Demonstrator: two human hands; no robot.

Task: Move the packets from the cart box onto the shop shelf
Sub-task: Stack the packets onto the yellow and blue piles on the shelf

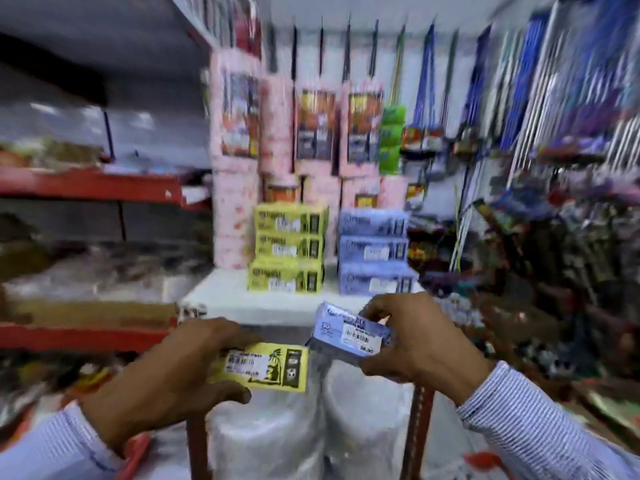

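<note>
Here the left hand (166,372) clamps a yellow packet (268,365), thumb under its lower edge and fingers over the top. The right hand (422,337) pinches a blue packet (349,336) the same way, its near corner almost touching the yellow one's upper right corner. Beyond both grips lies the white shelf (221,296): a stack of yellow packets (287,247) stands ahead of the left grip, a stack of blue packets (374,251) ahead of the right. Clear-wrapped bundles (270,438) sit below both hands. The whole view is motion-blurred.
</note>
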